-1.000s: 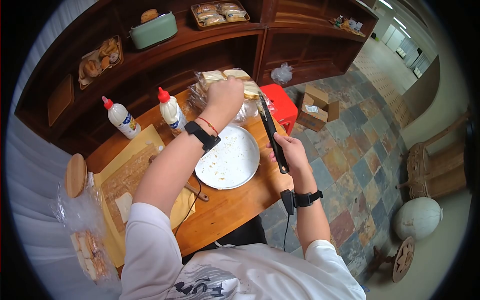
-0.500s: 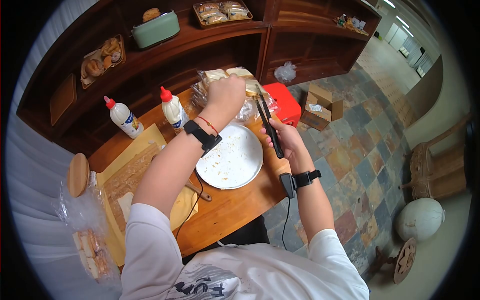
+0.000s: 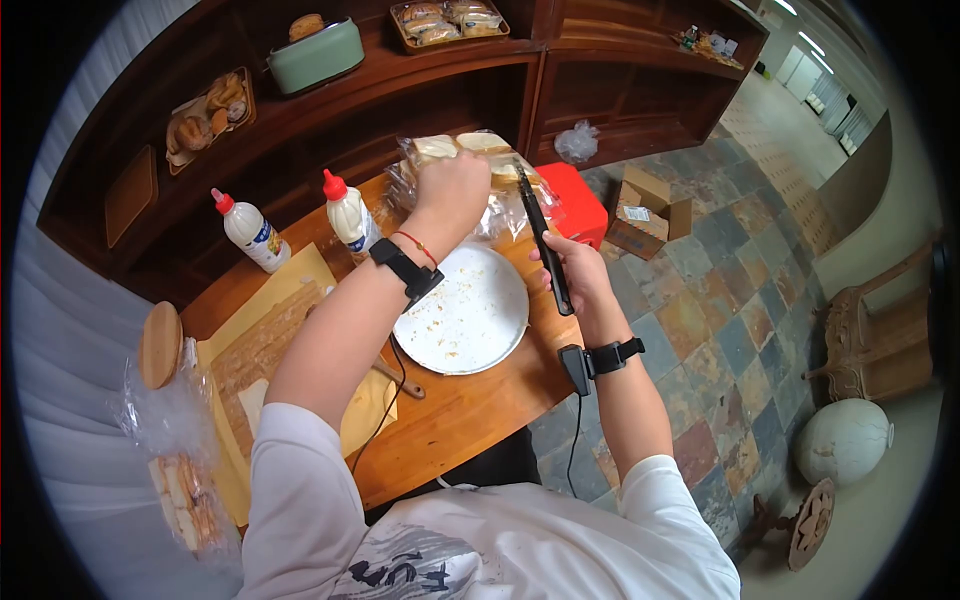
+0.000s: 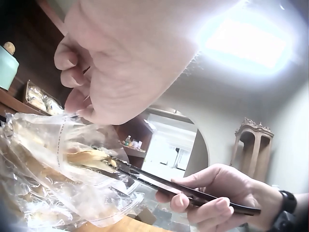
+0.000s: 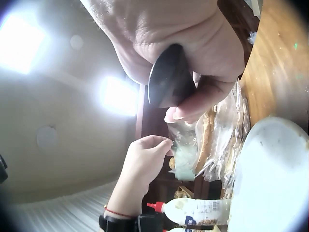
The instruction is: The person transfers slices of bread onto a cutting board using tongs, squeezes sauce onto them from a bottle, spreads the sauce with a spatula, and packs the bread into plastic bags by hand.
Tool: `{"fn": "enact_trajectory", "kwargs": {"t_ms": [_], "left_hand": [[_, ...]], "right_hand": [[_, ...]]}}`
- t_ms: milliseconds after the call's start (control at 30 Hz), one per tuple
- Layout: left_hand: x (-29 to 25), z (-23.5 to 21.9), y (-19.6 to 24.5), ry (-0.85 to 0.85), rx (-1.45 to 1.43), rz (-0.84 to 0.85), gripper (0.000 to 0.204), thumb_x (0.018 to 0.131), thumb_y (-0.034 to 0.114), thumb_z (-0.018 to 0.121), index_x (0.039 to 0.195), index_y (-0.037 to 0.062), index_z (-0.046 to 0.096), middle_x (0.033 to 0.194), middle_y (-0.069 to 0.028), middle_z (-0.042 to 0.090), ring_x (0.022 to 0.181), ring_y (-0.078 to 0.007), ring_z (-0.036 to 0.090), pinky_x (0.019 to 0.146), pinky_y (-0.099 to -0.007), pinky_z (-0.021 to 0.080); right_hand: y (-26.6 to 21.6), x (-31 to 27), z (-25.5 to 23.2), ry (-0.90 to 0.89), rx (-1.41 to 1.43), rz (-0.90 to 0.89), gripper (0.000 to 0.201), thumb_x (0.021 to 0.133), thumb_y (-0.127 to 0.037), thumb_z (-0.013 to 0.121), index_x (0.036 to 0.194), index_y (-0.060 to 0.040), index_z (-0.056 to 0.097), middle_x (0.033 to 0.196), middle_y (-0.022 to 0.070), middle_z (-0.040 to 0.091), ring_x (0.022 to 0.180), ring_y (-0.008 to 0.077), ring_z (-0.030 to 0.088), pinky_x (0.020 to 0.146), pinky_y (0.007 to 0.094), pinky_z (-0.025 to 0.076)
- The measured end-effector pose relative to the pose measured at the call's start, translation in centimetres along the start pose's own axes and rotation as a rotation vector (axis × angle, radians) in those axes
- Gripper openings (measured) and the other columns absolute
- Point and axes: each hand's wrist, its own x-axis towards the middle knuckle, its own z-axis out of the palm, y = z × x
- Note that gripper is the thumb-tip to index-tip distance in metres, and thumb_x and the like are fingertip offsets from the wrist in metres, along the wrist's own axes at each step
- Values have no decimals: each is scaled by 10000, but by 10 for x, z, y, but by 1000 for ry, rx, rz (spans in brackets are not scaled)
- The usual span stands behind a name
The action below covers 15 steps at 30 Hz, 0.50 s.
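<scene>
At the far end of the table lies a clear plastic bag (image 4: pixel 48 179) with several bread slices (image 3: pixel 485 143) in it. My left hand (image 3: pixel 455 188) pinches the film at the bag's upper edge between thumb and fingers, lifting it above the bread. Black tongs (image 3: pixel 539 228) are gripped in my right hand (image 3: pixel 585 280), over the table's right side. Their tips reach into the bag's mouth, right at a piece of bread (image 4: pixel 91 157), as the left wrist view shows. Just on the near side of the bag stands a round white plate (image 3: pixel 465 310) scattered with crumbs.
Two white squeeze bottles (image 3: pixel 351 222) with red caps stand left of the plate. A wooden board (image 3: pixel 262 345) on yellow paper lies beneath my left arm. Behind the table, a shelf holds a green toaster (image 3: pixel 318 57) and bread trays. A red stool (image 3: pixel 575 205) stands beyond the table's right edge.
The tongs' arms spread apart half a second ago and look closer together now. My right hand has moved slightly away from me with them. My left hand keeps its hold on the bag.
</scene>
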Motion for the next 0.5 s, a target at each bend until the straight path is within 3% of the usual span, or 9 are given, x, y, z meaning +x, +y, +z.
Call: {"fn": "enact_trajectory", "kwargs": {"t_ms": [167, 267, 500], "left_hand": [[-4, -5, 1, -58, 10, -55, 153, 939, 72, 580, 959, 57, 731, 984, -158, 756, 879, -320, 770, 740, -416, 624], [-4, -1, -4, -50, -28, -52, 177, 926, 79, 539, 995, 33, 695, 971, -179, 728, 860, -354, 751, 723, -467, 611], [-16, -18, -8, -84, -29, -99, 163, 937, 98, 546, 982, 48, 695, 976, -185, 734, 863, -371, 742, 732, -487, 603]], "right_hand": [[-13, -8, -12, -118, 252, 102, 251, 1029, -232, 625, 1074, 13, 654, 811, 108, 714, 495, 158, 604, 415, 262, 510], [-7, -11, -17, -134, 197, 93, 246, 1029, -227, 619, 1059, 13, 658, 812, 107, 715, 493, 154, 603, 421, 260, 511], [5, -65, -29, -125, -12, 69, 259, 1032, -220, 612, 990, 28, 674, 799, 111, 720, 493, 149, 606, 430, 265, 493]]}}
